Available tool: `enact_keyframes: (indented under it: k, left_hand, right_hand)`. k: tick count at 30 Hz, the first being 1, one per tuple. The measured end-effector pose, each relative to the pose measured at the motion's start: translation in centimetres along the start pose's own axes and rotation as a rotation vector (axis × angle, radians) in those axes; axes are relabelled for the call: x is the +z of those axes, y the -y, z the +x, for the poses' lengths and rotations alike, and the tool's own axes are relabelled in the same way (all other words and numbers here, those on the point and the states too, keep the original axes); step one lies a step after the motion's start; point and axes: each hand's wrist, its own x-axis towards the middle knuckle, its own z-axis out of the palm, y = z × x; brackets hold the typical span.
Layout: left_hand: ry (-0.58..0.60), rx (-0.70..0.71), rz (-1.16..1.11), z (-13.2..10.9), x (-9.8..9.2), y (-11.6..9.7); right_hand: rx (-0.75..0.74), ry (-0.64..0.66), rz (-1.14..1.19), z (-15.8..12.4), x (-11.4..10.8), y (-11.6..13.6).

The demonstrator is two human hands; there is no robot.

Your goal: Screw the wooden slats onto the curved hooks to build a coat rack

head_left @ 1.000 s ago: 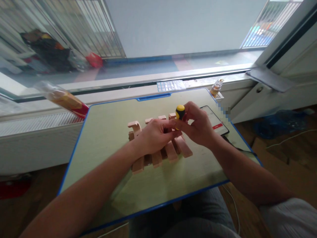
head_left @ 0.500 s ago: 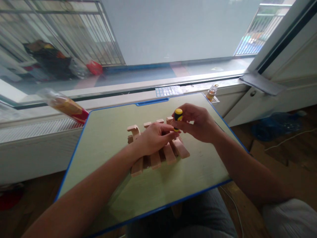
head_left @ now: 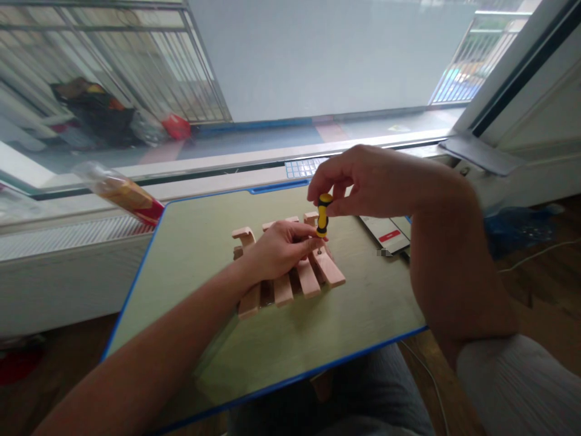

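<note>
A pale wooden slatted rack (head_left: 290, 272) with curved ends lies in the middle of a green, blue-edged lap table (head_left: 190, 242). My left hand (head_left: 276, 251) rests on top of the rack, fingers curled and pressing it down near its right slats. My right hand (head_left: 363, 178) is raised above the rack's right end and pinches the top of a short yellow-and-black screwdriver (head_left: 322, 215). The screwdriver stands upright with its tip down at the rack, just beside my left fingertips.
A phone (head_left: 385, 233) lies on the table's right side, partly behind my right forearm. A plastic-wrapped packet (head_left: 122, 194) leans at the table's far left corner. A window sill with a small bottle-like item runs along the back. My lap is below the table's near edge.
My right hand has risen and turned the screwdriver upright, now gripping it from above. My elbow has lifted, uncovering the phone. My left hand has stayed on the rack.
</note>
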Motion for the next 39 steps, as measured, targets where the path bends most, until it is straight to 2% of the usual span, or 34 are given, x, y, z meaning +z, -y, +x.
enact_keyframes:
  k: [3,7,14,20,24,27,31,35,39]
  left_hand:
    - [0.007,-0.014,-0.002,0.1,-0.1,0.1]
    - [0.01,-0.003,-0.038,0.2,-0.1,0.2]
    - [-0.136,0.032,-0.145,0.0,0.3,0.1]
    - [-0.333,0.139,0.017,-0.6,0.0,-0.8]
    - [-0.469,0.322,0.239,-0.7,-0.4,-0.7]
    - [-0.539,0.408,0.401,-0.7,-0.6,-0.4]
    - [-0.453,0.436,0.336,-0.3,-0.7,0.1]
    - [-0.361,0.346,0.225,-0.2,-0.7,0.5]
    - [-0.344,0.316,0.236,-0.2,-0.9,0.6]
  right_hand:
    - [-0.041,-0.082,-0.095,0.2,0.7,0.5]
    - [-0.058,-0.095,-0.204,0.1,1.5,1.3]
    - [0.045,-0.108,-0.235,0.3,1.8,1.7]
    - [0.051,-0.157,-0.267,0.2,2.0,1.7]
    - [0.071,-0.164,-0.295,0.4,2.0,1.7]
    - [0.055,-0.18,-0.308,0.5,2.1,1.9]
    - [0.102,-0.124,-0.354,0.8,2.1,2.6]
    - [0.177,-0.057,-0.405,0.9,1.8,2.9]
    - [0.087,0.001,-0.235,0.2,0.4,2.2]
